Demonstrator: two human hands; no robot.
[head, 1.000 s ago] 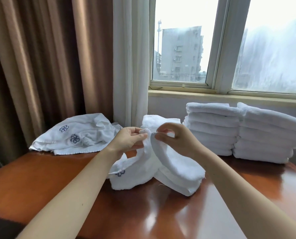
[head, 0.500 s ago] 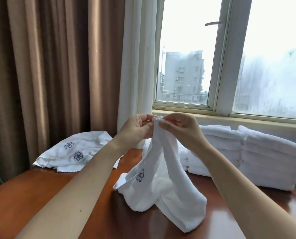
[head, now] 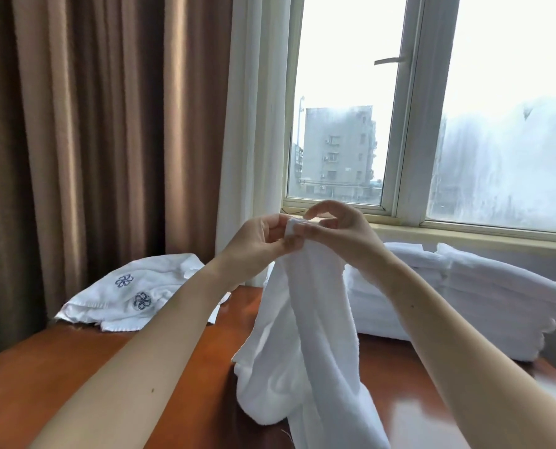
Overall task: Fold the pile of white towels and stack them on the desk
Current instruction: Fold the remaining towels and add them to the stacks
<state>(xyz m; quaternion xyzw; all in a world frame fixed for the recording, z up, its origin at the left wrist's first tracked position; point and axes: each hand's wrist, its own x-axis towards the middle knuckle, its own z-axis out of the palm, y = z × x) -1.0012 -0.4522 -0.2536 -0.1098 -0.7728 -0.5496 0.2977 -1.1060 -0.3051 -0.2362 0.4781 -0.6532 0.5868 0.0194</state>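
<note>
Towel [head: 306, 335] is up now: a second ago it slumped low on the desk [head: 59, 377], and the person has hoisted it to sill height, its tail still trailing onto the wood. Left hand [head: 254, 244] and right hand [head: 341, 234] meet at the top, each pinching the same bunched corner between thumb and curled fingertips, the right forefinger arched clear. It looks like a hunt for the edge, so the hands can part and spread it. Folding proper hasn't begun on this one. The unfolded pile [head: 134, 293] waits at the left; the folded stacks [head: 484, 296] sit at the right, under the window.
</note>
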